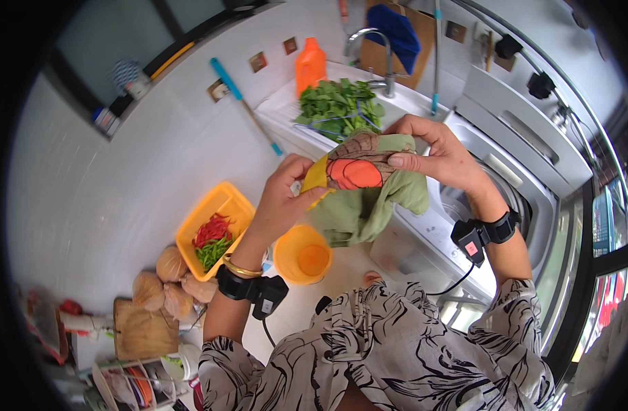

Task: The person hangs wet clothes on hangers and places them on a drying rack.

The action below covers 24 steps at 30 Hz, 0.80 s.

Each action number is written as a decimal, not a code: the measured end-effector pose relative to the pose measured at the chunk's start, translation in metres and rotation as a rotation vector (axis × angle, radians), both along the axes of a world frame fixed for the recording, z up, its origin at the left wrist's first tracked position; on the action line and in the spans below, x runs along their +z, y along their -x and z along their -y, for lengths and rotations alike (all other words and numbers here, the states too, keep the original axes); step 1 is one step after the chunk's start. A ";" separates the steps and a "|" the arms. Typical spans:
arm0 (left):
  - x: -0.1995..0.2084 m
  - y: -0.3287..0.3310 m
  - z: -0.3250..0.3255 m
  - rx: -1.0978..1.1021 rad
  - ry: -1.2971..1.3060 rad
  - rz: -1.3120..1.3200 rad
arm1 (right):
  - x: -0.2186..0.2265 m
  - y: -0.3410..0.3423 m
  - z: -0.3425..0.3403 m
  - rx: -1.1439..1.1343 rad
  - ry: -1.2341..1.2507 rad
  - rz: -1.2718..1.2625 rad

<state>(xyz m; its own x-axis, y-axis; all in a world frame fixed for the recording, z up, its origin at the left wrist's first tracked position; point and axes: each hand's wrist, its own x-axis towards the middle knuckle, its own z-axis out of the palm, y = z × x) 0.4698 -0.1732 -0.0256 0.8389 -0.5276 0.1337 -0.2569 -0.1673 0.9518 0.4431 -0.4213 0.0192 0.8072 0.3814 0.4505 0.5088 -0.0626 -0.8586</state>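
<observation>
Between my two hands hangs a light green piece of cloth (341, 212), probably a garment, with an orange, brown and yellow pattern. My left hand (284, 195) pinches its yellow edge. On the other side, my right hand (441, 154) grips the cloth near its top, thumb in front and fingers behind. The cloth is bunched, so its full shape is hidden. Just beyond it, a thin blue wire shape (328, 130), like a hanger, lies against a heap of leafy greens (341, 103) at the sink.
An orange bucket (300, 250) stands below my left hand. Red and green chillies fill part of a yellow basket (225, 198) at the left, near coconut-like round things (170, 264). A washing machine with its tub (495, 175) uncovered is at the right. An orange bottle (310, 65) stands by the faucet (379, 34).
</observation>
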 end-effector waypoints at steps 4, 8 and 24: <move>0.031 0.032 -0.068 0.147 0.088 0.212 | 0.016 -0.009 -0.045 -0.147 0.470 0.222; 0.053 0.054 -0.121 0.326 0.036 0.163 | 0.019 -0.017 -0.094 0.026 0.395 0.074; -0.037 0.128 -0.187 0.609 0.135 0.162 | 0.042 -0.002 -0.280 0.476 -0.495 -0.488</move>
